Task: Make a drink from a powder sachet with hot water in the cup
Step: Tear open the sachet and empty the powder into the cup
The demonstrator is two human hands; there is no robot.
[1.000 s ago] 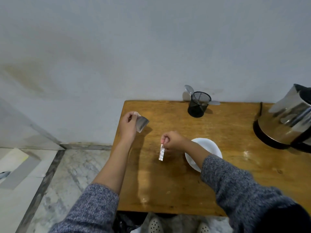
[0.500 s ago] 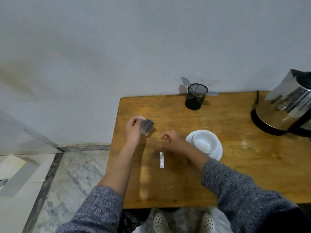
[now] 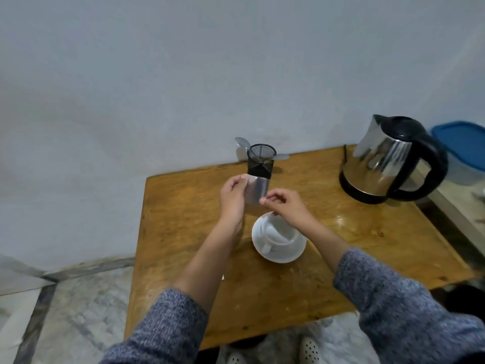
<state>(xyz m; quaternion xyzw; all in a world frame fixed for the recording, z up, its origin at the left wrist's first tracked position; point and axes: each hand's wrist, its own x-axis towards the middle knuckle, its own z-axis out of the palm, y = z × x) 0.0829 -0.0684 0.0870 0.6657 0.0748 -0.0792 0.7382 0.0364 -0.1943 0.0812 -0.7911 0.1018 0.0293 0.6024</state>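
A silver powder sachet is held upright above the wooden table. My left hand grips its left edge. My right hand pinches its lower right corner with thumb and forefinger. Just below and to the right of the hands, a white cup stands on a white saucer, its handle turned toward me. My right wrist hides part of the cup's rim. A steel electric kettle with a black handle stands at the table's back right.
A black mesh holder with spoons stands at the back edge by the wall, right behind the sachet. A blue-lidded container sits right of the kettle. A tiny pale scrap peeks out beside my left forearm. Marble floor lies to the left.
My right hand dropped the torn-off strip on the table and rose to pinch the sachet. My left hand carried the sachet right, toward the cup. The camera view shifted right.
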